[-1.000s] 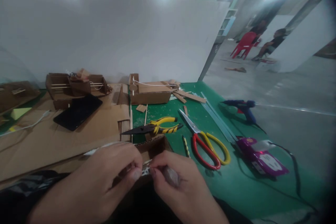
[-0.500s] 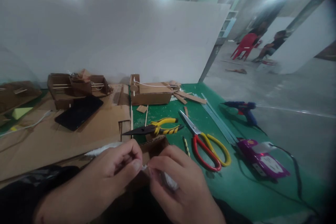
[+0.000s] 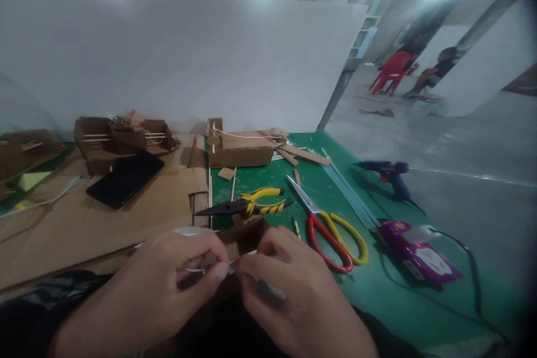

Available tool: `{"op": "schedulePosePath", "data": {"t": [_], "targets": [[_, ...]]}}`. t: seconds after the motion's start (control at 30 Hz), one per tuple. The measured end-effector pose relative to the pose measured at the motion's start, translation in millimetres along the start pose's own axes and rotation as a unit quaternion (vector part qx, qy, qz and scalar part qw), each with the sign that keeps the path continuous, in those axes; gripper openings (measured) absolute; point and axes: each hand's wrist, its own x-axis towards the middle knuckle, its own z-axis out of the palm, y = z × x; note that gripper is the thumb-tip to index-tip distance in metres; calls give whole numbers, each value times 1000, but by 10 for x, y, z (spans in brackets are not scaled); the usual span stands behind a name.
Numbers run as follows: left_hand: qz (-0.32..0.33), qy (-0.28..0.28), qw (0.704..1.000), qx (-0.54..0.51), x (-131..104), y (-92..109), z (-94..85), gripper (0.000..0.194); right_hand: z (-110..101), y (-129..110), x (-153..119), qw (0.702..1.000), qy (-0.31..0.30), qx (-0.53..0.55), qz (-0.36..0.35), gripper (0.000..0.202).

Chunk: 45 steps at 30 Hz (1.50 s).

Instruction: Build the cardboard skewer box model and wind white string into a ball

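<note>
My left hand pinches thumb against forefinger on a thin white string, part of which shows inside the curl of my fingers. Close beside it, my right hand is also closed in a pinch, its fingertips nearly meeting the left ones over the string. A pale, whitish item shows partly behind the right fingers; its kind is unclear. Beneath and behind both hands stands a small open cardboard box, largely covered by them. Yellow-and-black long-nose pliers lie just beyond the box.
Scissors with red and yellow handles lie to the right. Farther right are a blue glue gun, clear glue sticks and a purple power unit. A black phone and cardboard models sit behind. Two people sit far off.
Both hands have shifted slightly, the right one a little upward with its fingers raised. More of the white string now shows in the left hand, and more of the box interior is visible.
</note>
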Motion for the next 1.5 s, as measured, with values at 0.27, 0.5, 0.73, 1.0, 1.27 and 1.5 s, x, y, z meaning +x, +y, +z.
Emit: {"op": "schedulePosePath", "data": {"t": [0.27, 0.5, 0.73, 1.0, 1.27, 1.5], "targets": [[54, 19, 998, 30, -32, -111, 52, 15, 24, 39, 10, 999, -9, -36, -15, 11], [71, 28, 996, 36, -4, -155, 57, 14, 25, 45, 18, 998, -16, -52, -20, 12], [89, 17, 994, 53, -5, -115, 22, 16, 10, 48, 22, 998, -24, -51, -26, 12], [72, -8, 996, 52, -23, -81, -6, 24, -48, 38, 37, 997, -67, -30, -3, 10], [42, -26, 998, 29, -31, -31, -25, 25, -21, 59, 60, 996, -71, -53, -28, 11], [-9, -47, 999, -13, 12, 57, -39, 26, 48, 61, 58, 995, -43, -74, -52, 16]]}}
